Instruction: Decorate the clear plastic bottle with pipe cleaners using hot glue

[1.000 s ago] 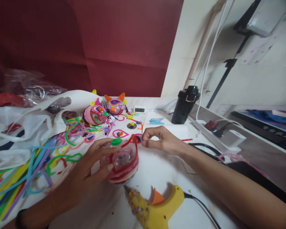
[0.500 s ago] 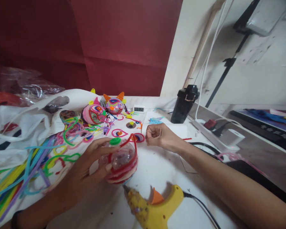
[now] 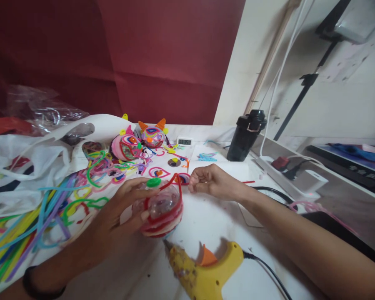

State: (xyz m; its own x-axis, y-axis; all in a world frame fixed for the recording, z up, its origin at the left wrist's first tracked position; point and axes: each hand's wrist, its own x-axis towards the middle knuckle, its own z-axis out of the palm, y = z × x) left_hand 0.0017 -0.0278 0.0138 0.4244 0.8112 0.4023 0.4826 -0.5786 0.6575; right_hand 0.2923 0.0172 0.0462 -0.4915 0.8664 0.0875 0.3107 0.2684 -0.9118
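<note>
My left hand [image 3: 121, 212] grips a clear plastic ball [image 3: 161, 210] wrapped in red and pink pipe cleaners, with a green cap on top. A red pipe cleaner arches over the ball. Just right of it, my right hand [image 3: 214, 183] rests on the white table [image 3: 206, 221], fingers curled together near a small teardrop-shaped pipe cleaner piece [image 3: 183, 178]; what they pinch I cannot make out. A yellow glue gun [image 3: 206, 273] lies in front of the ball, nozzle pointing left.
Loose coloured pipe cleaners [image 3: 34, 216] cover the left of the table beside a white plastic bag [image 3: 25, 162]. Two decorated balls [image 3: 140, 141] stand at the back. A small digital clock [image 3: 184, 142], black bottle [image 3: 246, 135], power strip [image 3: 287, 175] and cables lie right.
My right hand drew back from the ball with fingers closing, then came slightly back toward it. My left hand kept hold of the ball.
</note>
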